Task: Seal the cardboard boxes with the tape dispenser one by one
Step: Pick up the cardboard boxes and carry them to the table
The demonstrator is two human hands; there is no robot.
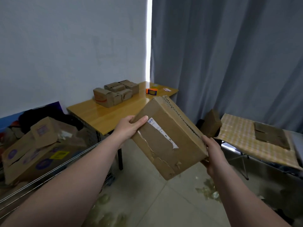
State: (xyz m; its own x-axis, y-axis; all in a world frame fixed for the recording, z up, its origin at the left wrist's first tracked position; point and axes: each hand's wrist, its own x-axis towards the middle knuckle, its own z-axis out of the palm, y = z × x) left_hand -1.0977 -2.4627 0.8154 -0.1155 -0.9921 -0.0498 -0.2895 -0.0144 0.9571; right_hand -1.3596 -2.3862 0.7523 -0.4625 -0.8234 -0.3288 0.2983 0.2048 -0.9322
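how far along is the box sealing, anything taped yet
Done: nothing clearly; the small boxes on the wooden table look closed, but fresh tape cannot be made out. In hand: left hand and right hand hold one cardboard box tilted in the air, showing only torn old tape. Left: the tape dispenser lies on the table, in neither hand, so this box awaits sealing.

Tilted cardboard box [165, 138] held in mid-air over open floor [147, 185], near half of wooden table [105, 118] bare, small boxes [114, 94] crowding its far left, tape dispenser [151, 91] at far edge, leaning box [210, 125] blocking the gap to the checked folding table [242, 145], wire rack [49, 172] hemming the left.
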